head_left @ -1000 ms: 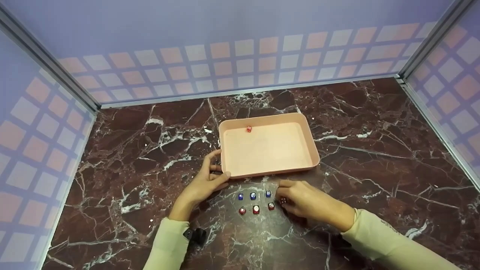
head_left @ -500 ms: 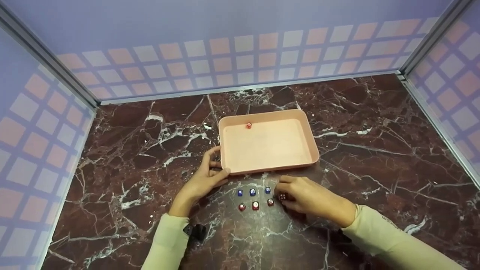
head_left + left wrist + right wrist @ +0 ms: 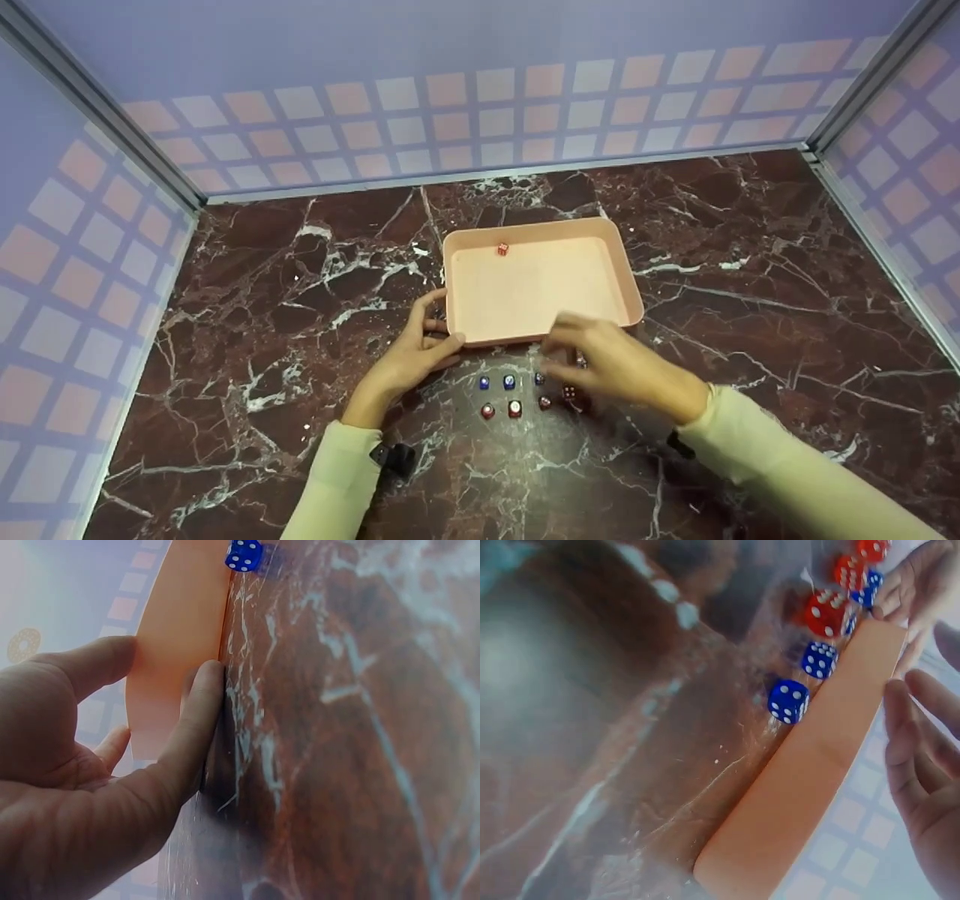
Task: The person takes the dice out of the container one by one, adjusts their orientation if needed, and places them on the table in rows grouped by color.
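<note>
My left hand (image 3: 409, 364) holds the near left corner of a peach-coloured tray (image 3: 544, 341), thumb along the front wall and fingers at the left side. In the left wrist view, the thumb (image 3: 199, 705) lies against the tray's wall, close over the table. My right hand (image 3: 600, 360) is raised over the tray's front edge, blurred, its fingers loosely bent. In the right wrist view nothing shows between those fingers (image 3: 904, 742). In front of the tray sit blue dice (image 3: 509, 382) in one row and red dice (image 3: 514, 409) in another. The right hand partly covers their right end.
Inside the tray, a single red die (image 3: 502, 249) lies by the back wall. The dark marbled table (image 3: 315, 390) is bounded by blue checkered walls (image 3: 480, 97) at the back and both sides.
My right hand has lifted off the right end of the dice rows and moved toward the tray's front edge, uncovering dice there. The left hand stays at the tray's corner.
</note>
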### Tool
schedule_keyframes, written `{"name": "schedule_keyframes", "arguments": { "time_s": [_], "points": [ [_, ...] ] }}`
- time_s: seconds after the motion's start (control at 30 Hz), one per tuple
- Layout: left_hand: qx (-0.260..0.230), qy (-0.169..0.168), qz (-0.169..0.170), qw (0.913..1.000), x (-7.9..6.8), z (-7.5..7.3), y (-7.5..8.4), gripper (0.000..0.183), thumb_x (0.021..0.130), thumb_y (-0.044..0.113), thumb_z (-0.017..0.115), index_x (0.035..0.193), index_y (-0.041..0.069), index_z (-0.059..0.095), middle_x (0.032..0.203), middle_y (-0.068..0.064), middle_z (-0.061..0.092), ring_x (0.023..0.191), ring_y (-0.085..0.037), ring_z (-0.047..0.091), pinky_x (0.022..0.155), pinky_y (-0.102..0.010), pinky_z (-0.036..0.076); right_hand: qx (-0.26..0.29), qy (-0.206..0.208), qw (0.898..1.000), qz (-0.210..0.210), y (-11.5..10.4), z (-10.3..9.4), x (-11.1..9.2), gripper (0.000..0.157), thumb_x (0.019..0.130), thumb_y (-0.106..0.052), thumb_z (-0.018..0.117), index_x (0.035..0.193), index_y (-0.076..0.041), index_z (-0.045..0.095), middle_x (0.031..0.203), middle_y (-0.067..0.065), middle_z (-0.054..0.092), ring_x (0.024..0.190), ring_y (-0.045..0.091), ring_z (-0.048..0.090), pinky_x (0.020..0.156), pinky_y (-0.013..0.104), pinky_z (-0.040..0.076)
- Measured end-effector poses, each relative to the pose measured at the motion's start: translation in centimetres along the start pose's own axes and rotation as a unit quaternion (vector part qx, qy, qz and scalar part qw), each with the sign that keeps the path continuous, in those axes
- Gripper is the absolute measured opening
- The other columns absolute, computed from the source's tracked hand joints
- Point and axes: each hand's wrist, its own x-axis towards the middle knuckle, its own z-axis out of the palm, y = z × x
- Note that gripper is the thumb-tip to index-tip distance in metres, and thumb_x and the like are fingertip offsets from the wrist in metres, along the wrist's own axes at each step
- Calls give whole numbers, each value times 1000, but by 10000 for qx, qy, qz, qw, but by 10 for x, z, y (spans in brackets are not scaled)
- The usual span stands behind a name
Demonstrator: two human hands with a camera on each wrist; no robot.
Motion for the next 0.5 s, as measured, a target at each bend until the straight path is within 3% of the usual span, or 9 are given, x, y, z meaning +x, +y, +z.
{"name": "schedule_keyframes", "arguments": {
  "time_s": [0.2, 0.33, 0.5],
  "points": [
    [-105, -23, 1, 9999, 1, -1, 1, 81, 102, 1, 67, 165, 18, 19, 132, -26, 42, 104, -29, 67, 101, -43, 61, 1176, 538, 9870, 959, 8, -9, 30, 28, 94, -16, 81, 117, -2, 73, 113, 13, 70, 89, 20, 69, 79, 35, 63],
    [-108, 2, 21, 9999, 1, -1, 0, 81, 102, 1, 67, 165, 18, 20, 132, -26, 43, 103, -29, 67, 101, -43, 61, 1206, 868, 9779, 1470, 16, -11, 52, 34, 92, -12, 81, 123, 0, 71, 120, 19, 69, 93, 26, 70, 84, 39, 63],
    [-95, 106, 31, 9999, 0, 1, 0, 79, 102, 1, 67, 165, 18, 22, 131, -26, 44, 104, -30, 67, 100, -44, 61, 1133, 1147, 9724, 1685, 28, -8, 80, 37, 91, -7, 80, 125, 2, 68, 122, 24, 69, 98, 35, 71, 90, 44, 63]
  ]
}}
